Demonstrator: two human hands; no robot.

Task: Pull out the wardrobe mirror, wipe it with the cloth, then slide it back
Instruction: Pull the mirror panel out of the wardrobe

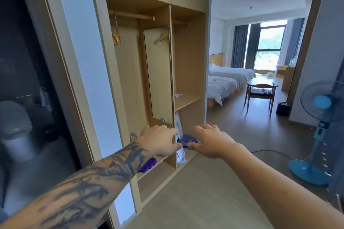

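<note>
An open wooden wardrobe (188, 46) is seen, divided by 1 upright panel into 2 bays. The mirror (159, 74) is mounted along that panel in the left bay, set back inside the wardrobe and turned slightly outward, with hangers (116, 38) reflected in it. The left hand (160, 140), on a tattooed forearm, is stretched toward the panel's front edge just below the mirror's bottom corner; its fingers (171, 133) are extended and only loosely bent, and whether they touch the panel cannot be told through the blur. The right hand (210, 140) is held beside it, palm down, fingers spread and relaxed, with nothing gripped. A purple cloth (148, 165) lies on the lower shelf of the left bay, near its front edge, under the left wrist. A white bag (179, 135) stands at the foot of the right bay. A blue fan (316, 132) stands on the floor at right.
</note>
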